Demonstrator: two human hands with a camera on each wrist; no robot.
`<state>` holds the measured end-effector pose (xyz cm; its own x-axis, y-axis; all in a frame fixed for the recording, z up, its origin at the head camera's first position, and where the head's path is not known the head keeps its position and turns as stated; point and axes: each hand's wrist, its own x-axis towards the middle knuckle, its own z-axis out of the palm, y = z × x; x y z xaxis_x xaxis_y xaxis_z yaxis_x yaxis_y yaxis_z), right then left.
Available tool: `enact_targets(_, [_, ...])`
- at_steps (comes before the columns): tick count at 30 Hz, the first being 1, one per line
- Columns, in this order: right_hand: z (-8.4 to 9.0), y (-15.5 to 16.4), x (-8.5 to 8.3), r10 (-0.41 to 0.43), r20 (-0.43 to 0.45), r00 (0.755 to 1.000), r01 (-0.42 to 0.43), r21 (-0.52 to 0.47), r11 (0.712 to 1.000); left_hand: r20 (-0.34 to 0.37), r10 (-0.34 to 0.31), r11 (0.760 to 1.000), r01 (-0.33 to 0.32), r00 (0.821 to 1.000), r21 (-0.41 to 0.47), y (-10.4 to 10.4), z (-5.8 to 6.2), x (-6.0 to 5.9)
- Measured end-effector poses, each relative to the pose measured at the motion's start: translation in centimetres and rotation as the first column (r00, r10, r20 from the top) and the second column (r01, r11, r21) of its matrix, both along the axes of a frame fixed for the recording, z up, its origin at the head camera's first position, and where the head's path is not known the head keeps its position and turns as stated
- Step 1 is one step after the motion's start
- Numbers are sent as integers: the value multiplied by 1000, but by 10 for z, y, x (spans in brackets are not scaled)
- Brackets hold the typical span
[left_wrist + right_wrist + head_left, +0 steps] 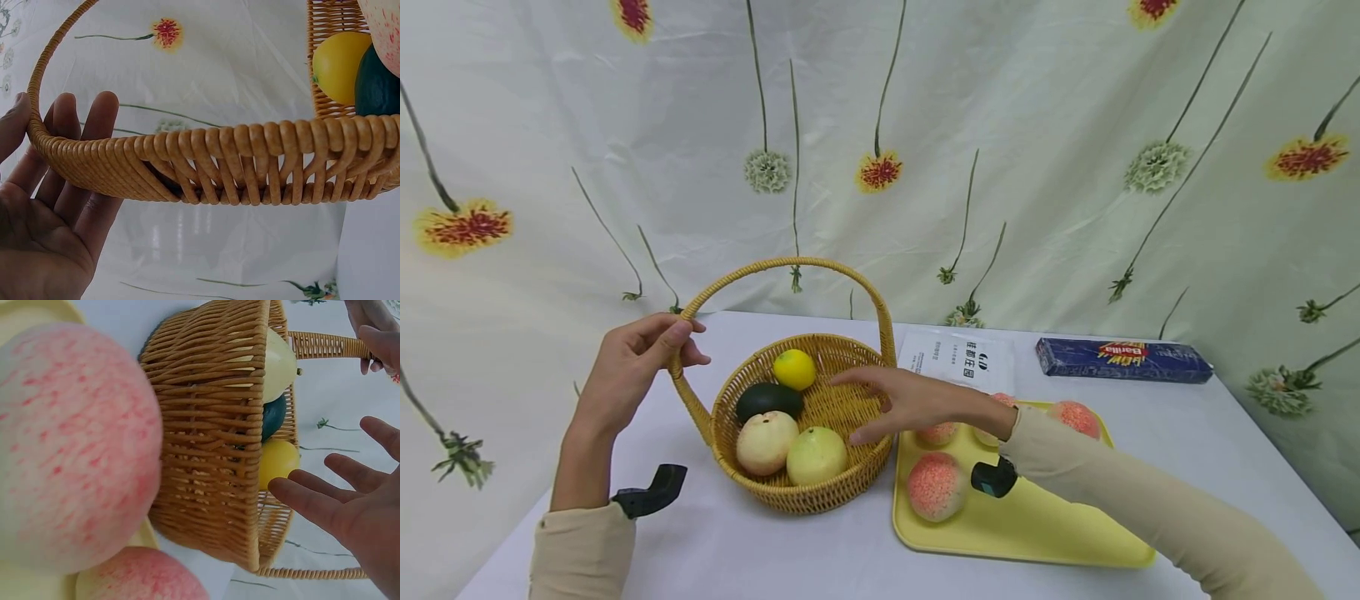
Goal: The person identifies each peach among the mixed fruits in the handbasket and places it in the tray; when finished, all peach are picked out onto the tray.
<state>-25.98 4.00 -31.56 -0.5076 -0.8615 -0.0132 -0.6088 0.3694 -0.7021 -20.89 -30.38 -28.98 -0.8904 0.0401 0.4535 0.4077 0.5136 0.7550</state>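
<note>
Head view shows my left hand point(628, 371) pinching the arched handle of the round woven wicker basket point(850, 350) near its left foot, thumb and fingers curled around the cane, while the basket stands on the white bench point(700, 550) just left of the yellow plastic tray point(1037, 533). My right hand point(917, 404) hovers released over the basket's right rim, fingers spread and holding nothing. Four fruits already lie inside: a small yellow lemon point(794, 368), a dark green avocado point(767, 400), a pale peach-coloured fruit point(767, 442) and a yellow-green round fruit point(816, 455). I judge the filling about half done, since pink speckled peaches point(936, 486) remain on the tray, several partly hidden behind my sleeve. Further back lie a white printed packet point(958, 358) and a long dark blue box point(1123, 360).
</note>
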Motion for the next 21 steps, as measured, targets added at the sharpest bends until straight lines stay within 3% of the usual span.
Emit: enact_targets(21, [14, -51, -5, 113, -166, 980, -109, 37, 993, -17, -17, 1000, 17, 1000, -7, -1, 0, -1])
